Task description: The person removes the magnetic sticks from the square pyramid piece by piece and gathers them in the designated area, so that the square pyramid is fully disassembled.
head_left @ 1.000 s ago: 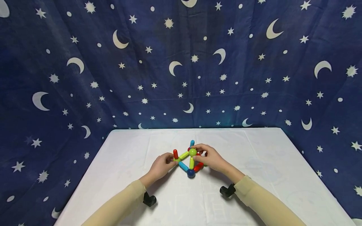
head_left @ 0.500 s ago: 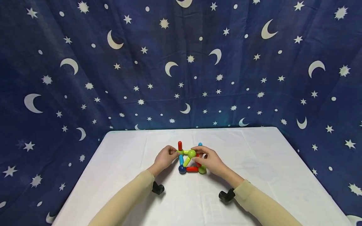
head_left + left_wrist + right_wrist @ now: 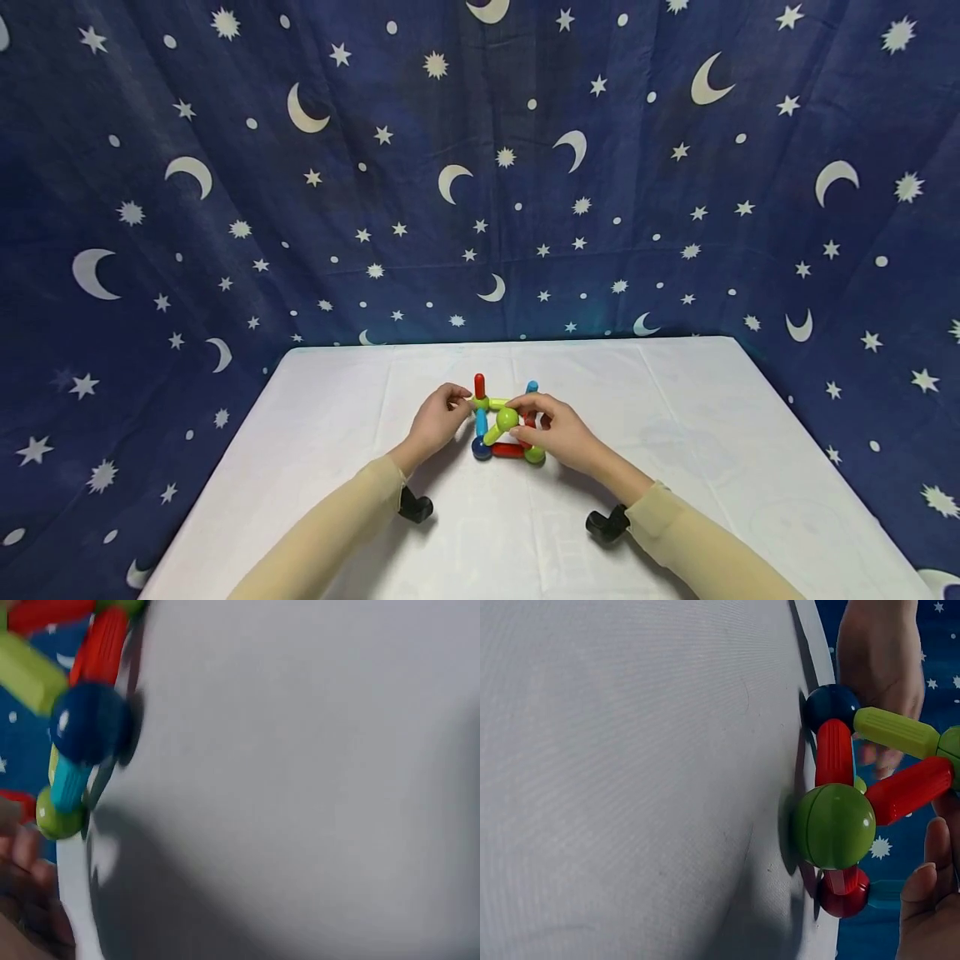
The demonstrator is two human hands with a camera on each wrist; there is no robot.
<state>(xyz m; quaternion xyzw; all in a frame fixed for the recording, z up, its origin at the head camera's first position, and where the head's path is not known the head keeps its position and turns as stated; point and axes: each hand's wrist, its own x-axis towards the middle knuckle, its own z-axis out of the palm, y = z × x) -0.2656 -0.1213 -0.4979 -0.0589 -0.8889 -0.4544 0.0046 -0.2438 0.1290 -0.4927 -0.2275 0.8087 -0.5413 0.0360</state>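
A frame of magnetic rods and balls sits on the table. At its front corners are a dark blue ball [image 3: 482, 448] and a green ball [image 3: 835, 826]. A red ball [image 3: 844, 892] forms another corner. My right hand [image 3: 558, 427] pinches a raised green ball [image 3: 507, 419] between thumb and index finger. A yellow-green rod [image 3: 897, 731] and a red rod [image 3: 911, 791] join this ball to the front corners. My left hand [image 3: 441, 417], fingers loosely bent, is beside the back-left green ball [image 3: 60, 815], from which an upright red rod [image 3: 479, 386] rises.
A white cloth covers the table [image 3: 360, 375]. Behind it hangs a dark blue curtain [image 3: 420, 208] with moons and stars. Black wrist mounts [image 3: 609, 525] stick out below both sleeves. An upright light blue rod [image 3: 532, 387] stands at the back right.
The frame has turned, its dark blue ball swinging leftward. My left hand has moved slightly right and away from me. The raised ball has dipped slightly in my right fingers.
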